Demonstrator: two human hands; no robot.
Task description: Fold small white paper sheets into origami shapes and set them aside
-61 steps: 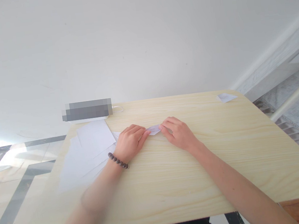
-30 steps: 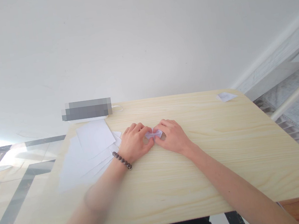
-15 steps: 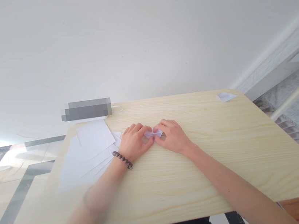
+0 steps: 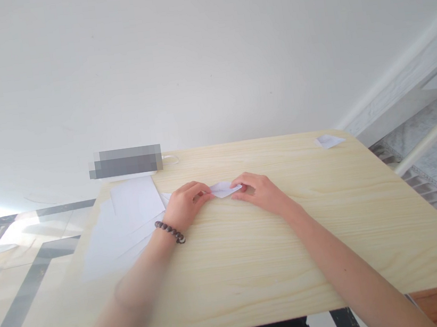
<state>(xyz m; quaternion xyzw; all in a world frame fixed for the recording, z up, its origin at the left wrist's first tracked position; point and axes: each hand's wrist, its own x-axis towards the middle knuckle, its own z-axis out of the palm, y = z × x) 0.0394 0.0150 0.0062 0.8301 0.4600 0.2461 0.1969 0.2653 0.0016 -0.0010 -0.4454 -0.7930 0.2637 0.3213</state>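
Observation:
A small folded piece of white paper (image 4: 222, 189) lies between my two hands, a little above or on the tabletop. My left hand (image 4: 187, 204), with a dark beaded bracelet (image 4: 170, 231) at the wrist, pinches its left end between thumb and fingers. At the opposite end, my right hand (image 4: 258, 193) grips the paper's right tip the same way. The paper looks like a flattened, pointed shape with a crease along it. My fingers cover both of its ends.
Several white paper sheets (image 4: 135, 204) overlap on the left of the pale wooden table (image 4: 296, 260). Behind them stands a blurred-out device (image 4: 125, 162) with a white cable. Another folded white paper (image 4: 329, 141) rests at the back right. A wall rises behind the table.
My hands have moved apart, from pinching the middle of the folded paper to its two ends. More of the paper's surface now shows between them.

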